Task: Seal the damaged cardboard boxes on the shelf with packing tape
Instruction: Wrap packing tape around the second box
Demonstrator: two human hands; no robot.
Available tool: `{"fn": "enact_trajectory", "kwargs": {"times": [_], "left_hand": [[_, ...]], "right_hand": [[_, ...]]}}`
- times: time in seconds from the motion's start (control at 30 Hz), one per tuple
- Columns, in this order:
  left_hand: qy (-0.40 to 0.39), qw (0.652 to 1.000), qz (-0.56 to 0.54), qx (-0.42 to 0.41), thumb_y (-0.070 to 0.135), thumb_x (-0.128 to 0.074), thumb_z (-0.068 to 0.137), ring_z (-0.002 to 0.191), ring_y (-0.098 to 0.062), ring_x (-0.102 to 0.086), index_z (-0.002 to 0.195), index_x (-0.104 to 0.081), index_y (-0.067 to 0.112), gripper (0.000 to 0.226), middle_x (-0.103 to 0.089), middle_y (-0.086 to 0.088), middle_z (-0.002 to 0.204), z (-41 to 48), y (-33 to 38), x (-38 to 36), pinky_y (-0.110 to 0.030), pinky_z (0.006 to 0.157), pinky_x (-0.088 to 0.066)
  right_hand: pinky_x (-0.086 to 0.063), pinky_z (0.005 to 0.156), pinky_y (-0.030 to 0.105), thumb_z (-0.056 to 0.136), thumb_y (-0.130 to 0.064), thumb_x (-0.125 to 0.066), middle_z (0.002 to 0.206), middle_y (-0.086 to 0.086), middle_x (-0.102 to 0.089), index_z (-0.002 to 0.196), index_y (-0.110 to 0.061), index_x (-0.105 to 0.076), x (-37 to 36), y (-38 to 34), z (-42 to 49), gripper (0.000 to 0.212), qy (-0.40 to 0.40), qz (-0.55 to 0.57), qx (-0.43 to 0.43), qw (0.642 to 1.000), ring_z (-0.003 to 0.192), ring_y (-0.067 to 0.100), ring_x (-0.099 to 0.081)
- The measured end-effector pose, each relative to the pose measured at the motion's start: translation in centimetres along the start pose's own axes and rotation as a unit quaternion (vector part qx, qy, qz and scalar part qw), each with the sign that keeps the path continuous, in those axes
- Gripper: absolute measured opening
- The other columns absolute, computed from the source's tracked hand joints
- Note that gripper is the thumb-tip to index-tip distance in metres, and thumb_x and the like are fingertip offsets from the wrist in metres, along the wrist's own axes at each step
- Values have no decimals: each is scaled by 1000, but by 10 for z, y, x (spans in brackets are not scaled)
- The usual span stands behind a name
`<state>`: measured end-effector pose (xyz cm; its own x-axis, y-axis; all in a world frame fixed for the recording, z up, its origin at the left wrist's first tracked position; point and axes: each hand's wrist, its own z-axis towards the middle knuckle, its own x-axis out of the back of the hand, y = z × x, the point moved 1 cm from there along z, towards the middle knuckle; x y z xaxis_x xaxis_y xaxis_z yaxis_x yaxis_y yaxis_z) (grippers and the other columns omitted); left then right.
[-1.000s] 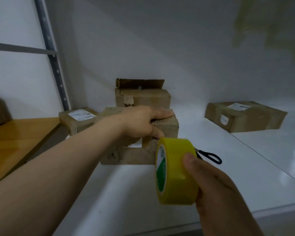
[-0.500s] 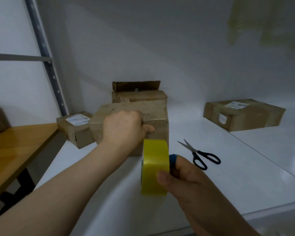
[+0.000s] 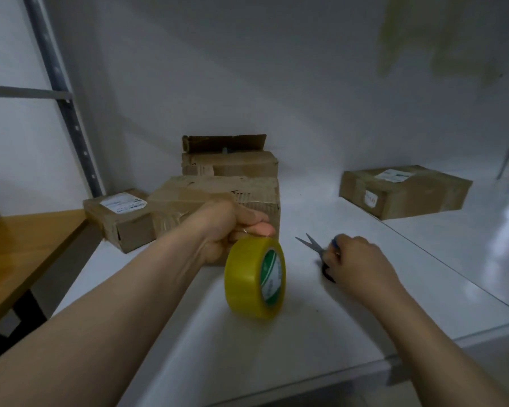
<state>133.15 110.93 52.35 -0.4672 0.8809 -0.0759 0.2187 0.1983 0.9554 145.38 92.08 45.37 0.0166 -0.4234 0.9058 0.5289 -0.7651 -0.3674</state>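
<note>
The left hand (image 3: pixel 229 227) is clenched against the front of the nearest cardboard box (image 3: pixel 218 192), thumb and fingers pinching the loose end of the yellow tape roll (image 3: pixel 254 277). The roll stands on edge on the white shelf (image 3: pixel 306 342), just near of that hand. To the right, the right hand (image 3: pixel 356 259) grasps the scissors (image 3: pixel 313 247), blades pointing far-left. An open-flapped box (image 3: pixel 229 163) sits behind, a labelled box (image 3: pixel 118 218) to the left, and another box (image 3: pixel 403 190) far right.

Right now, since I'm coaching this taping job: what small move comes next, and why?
Probably lift the scissors and cut the tape just below the left hand: that hand pinches its free end against the box, and the right hand grips the scissors.
</note>
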Motion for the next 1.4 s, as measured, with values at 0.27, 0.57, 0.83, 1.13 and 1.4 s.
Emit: {"fn": "enact_trajectory", "kwargs": {"times": [0.27,0.57,0.83,1.13,1.4], "left_hand": [[-19,1000,-1,-6,16,-58,100,52,-10,-65,86,-73,6,22,-75,-8,71,3,-1,9,-21,51,-53],[-17,1000,1,4,13,-59,97,69,-17,-64,70,-79,4,34,-75,-13,70,4,0,17,-26,74,-48],[-19,1000,6,22,13,-62,92,63,-17,-69,70,-78,3,30,-74,-15,70,7,6,23,-27,70,-57],[-16,1000,-6,25,11,-67,84,63,-19,-72,70,-78,0,20,-74,-17,72,9,7,30,-28,64,-60],[-28,1000,-2,15,8,-68,81,89,-26,-68,68,-77,1,18,-71,-15,64,13,6,33,-30,75,-58]], "right_hand": [[-38,54,26,97,-33,-58,77,2,-54,85,-13,-54,17,12,24,24,-133,-143,-25,980,75,21,-55],[-39,57,26,65,-61,-86,77,7,-60,98,-6,-65,86,35,12,67,-352,413,185,819,64,17,-54],[-44,53,23,60,-59,-91,79,17,-56,89,-8,-67,71,10,41,63,-414,422,174,787,59,20,-53],[-48,48,21,58,-55,-93,77,17,-59,92,-5,-65,61,-25,56,67,-442,450,156,760,54,17,-55],[-34,42,15,56,-54,-94,69,8,-55,78,-10,-65,62,-23,66,57,-428,419,166,783,44,7,-43]]}}
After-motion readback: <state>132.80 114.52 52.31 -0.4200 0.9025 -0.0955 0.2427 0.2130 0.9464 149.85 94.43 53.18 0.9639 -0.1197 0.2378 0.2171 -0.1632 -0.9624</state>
